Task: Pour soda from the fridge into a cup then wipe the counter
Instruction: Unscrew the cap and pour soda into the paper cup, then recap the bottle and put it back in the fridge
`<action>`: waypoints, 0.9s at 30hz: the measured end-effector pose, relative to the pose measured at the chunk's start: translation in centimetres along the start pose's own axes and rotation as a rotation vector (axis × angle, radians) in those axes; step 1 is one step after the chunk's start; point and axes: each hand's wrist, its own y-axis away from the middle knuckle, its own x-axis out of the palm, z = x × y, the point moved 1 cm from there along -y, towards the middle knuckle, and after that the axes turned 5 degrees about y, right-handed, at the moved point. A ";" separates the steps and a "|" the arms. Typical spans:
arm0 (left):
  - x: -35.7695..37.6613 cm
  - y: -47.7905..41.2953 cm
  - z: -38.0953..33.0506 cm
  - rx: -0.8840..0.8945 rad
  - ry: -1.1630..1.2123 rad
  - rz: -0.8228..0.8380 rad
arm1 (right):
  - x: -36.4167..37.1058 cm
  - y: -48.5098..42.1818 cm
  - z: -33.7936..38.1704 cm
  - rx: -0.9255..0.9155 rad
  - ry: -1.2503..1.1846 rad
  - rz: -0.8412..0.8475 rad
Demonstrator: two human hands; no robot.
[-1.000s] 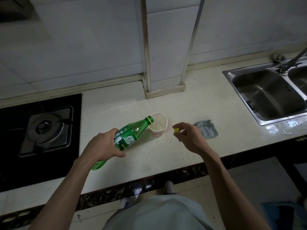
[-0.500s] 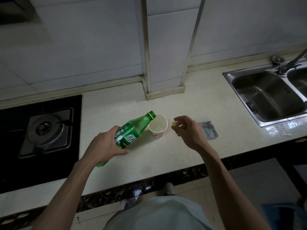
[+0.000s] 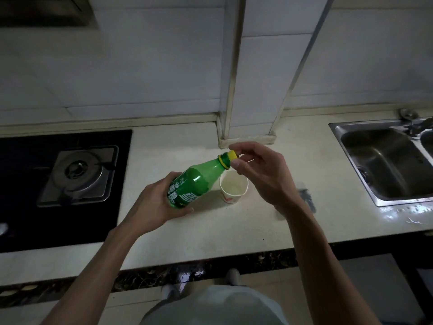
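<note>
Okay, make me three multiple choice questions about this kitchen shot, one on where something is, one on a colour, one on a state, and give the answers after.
1. Where does the paper cup stand?
A. In the sink
B. On the counter, between stove and sink
C. On the stove

2. What colour is the bottle's cap?
A. Yellow
B. Red
C. White

3. What is the right hand doing?
A. Wiping with the cloth
B. Resting flat
C. Pinching the cap at the bottle's mouth

Answers: B, the cup sits on the pale counter; A, the cap shows yellow against the green bottle; C, the fingertips pinch the cap while the left hand keeps its grip on the bottle.
</note>
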 end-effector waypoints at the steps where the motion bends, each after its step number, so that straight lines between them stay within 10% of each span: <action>1: -0.2 0.2 0.1 0.002 0.014 -0.008 | 0.3 -0.2 0.3 -0.009 0.017 0.009; 10: -3.4 2.4 0.3 -0.024 0.169 0.054 | 1.7 -2.2 4.4 -0.196 0.085 0.220; 19: -6.7 3.5 -0.7 -0.110 0.583 0.556 | 2.4 -4.2 8.8 -0.303 -0.071 0.430; 27: -7.3 3.6 -0.1 -0.103 0.548 0.422 | 4.3 -5.3 9.8 -0.155 0.115 0.296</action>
